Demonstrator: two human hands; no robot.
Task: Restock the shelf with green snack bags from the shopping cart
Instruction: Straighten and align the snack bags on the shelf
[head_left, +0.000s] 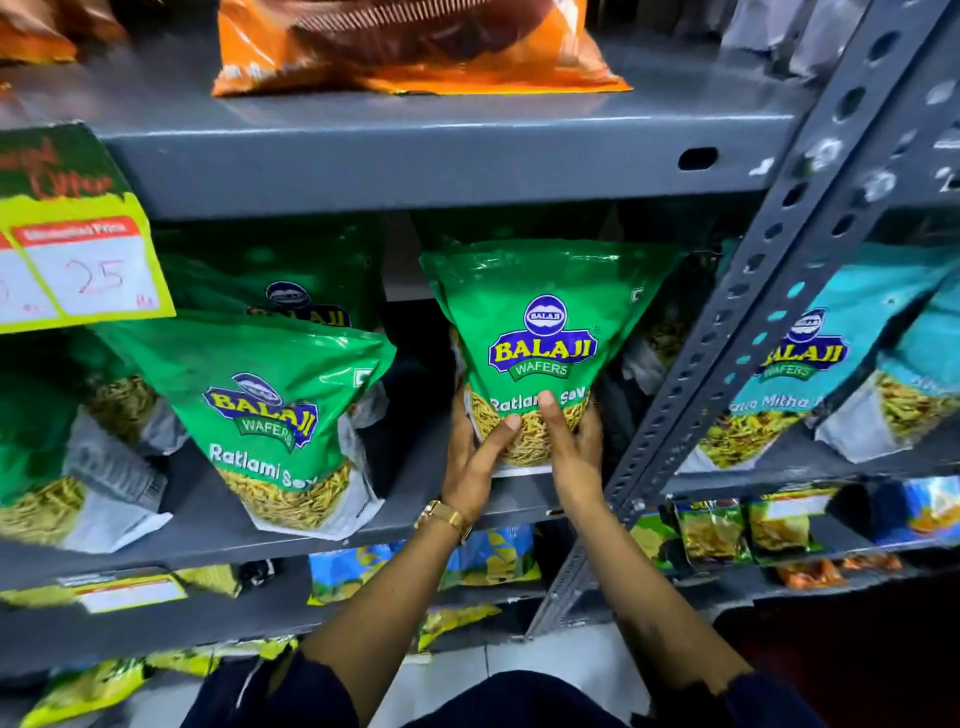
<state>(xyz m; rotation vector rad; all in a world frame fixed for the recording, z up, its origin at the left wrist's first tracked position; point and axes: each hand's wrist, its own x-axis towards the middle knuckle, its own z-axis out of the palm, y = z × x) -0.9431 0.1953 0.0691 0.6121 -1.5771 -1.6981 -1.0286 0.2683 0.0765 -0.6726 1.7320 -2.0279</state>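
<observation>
A green Balaji Ratlami Sev snack bag (543, 332) stands upright on the grey metal shelf (426, 512), near its right end. Both hands grip its lower part. My left hand (475, 457), with a gold watch at the wrist, holds the bag's bottom left corner, thumb across the front. My right hand (571, 447) clasps the bottom right, thumb on the printed name. Another green bag of the same kind (270, 410) leans on the shelf to the left, with more green bags (291, 275) behind it and at the far left. The shopping cart is out of view.
The shelf above (415, 156) hangs low over the bags and carries an orange bag (415, 47). A perforated grey upright (753, 322) stands right of my hands. Teal bags (810, 374) fill the neighbouring bay. A price tag reading 25 (78, 265) hangs at left. Lower shelves hold small packets.
</observation>
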